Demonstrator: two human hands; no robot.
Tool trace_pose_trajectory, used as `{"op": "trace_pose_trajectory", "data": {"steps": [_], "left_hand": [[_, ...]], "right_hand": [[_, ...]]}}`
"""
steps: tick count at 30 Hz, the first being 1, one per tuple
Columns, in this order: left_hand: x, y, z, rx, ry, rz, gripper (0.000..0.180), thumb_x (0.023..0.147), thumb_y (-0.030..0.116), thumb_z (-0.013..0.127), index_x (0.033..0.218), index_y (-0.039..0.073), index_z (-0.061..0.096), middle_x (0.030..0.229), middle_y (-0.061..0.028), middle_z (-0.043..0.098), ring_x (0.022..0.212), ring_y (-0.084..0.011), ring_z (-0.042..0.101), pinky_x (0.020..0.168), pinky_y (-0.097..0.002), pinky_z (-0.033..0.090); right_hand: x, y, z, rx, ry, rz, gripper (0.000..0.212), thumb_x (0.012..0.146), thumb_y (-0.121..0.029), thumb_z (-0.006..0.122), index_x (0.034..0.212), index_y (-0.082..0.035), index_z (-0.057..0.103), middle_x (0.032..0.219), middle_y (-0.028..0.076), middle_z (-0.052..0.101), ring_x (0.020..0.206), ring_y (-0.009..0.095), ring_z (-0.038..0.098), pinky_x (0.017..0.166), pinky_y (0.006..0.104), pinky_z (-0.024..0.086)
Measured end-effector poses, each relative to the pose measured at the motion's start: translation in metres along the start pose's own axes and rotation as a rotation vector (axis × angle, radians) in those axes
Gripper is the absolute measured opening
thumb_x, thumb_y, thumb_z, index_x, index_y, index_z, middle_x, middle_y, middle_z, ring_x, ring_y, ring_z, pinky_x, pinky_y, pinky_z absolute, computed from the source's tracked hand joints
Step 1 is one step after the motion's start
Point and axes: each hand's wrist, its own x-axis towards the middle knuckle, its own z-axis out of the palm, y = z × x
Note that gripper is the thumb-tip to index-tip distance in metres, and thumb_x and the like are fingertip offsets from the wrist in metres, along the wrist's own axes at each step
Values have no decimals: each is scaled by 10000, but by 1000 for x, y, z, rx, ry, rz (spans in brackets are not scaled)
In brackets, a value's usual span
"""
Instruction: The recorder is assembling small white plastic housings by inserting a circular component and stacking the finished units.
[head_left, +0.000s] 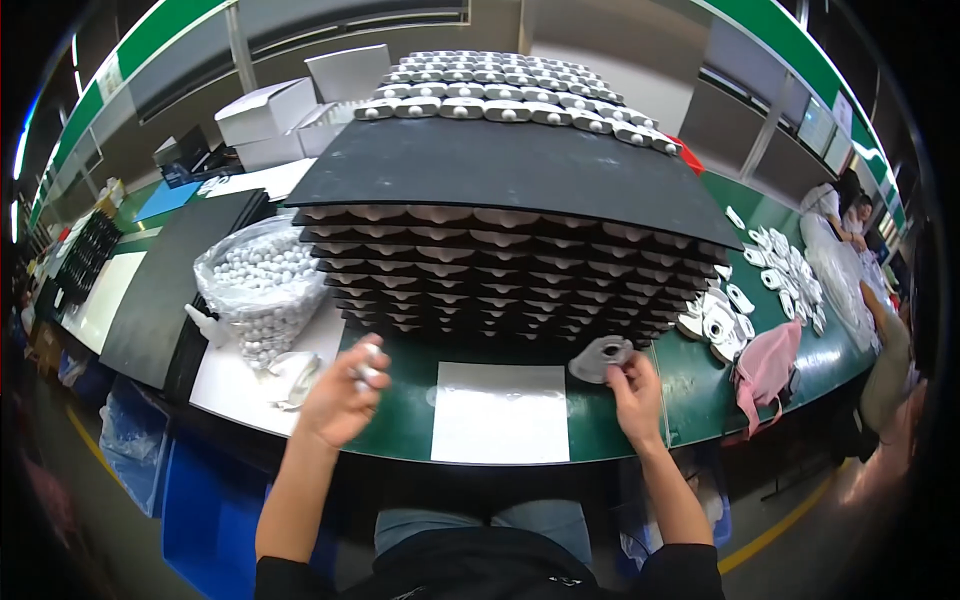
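Observation:
My right hand (637, 398) pinches the edge of a white, rounded plastic housing (592, 364) with a dark round opening, holding it over the right part of the bench near the stack. My left hand (342, 398) is raised over the bench with its fingers curled around small white round pieces (369, 370), like the white balls in the bag beside it. That clear plastic bag (262, 265) is full of such balls. Between my hands a white sheet (500, 412) lies flat on the green bench (400, 425).
A tall stack of black boards (515, 175) layered with white parts stands ahead, with rows of white housings (500, 108) on top. Loose white housings (785, 270) and a pink cloth (765, 368) lie to the right. Black boards (165, 290) and white boxes (265, 112) are left.

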Motion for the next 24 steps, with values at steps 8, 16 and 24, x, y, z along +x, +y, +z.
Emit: {"op": "trace_pose_trajectory", "data": {"steps": [8,16,24], "left_hand": [[84,-57,33,306,-94,-231,164,878,211,519,956,69,493,731,-15,449,624,-91,423,366,-149,201],[109,-67,31,381,-208,-287,277,870,258,531,1045,45,504,758,-12,423,665,-111,433,405,-158,230],[100,-70,27,395,-122,-167,242,776,114,650,996,68,562,812,-1,518,668,-100,498,409,-161,250]], "right_hand": [[-18,-13,64,106,-276,139,117,862,-45,489,970,-2,477,864,30,555,778,74,522,690,214,434],[-22,-2,67,-5,-240,89,113,870,-47,479,968,6,462,876,36,557,786,78,529,709,219,444],[-22,-12,71,-181,-254,44,75,861,-23,477,930,3,469,811,25,558,743,78,524,679,217,433]]}}
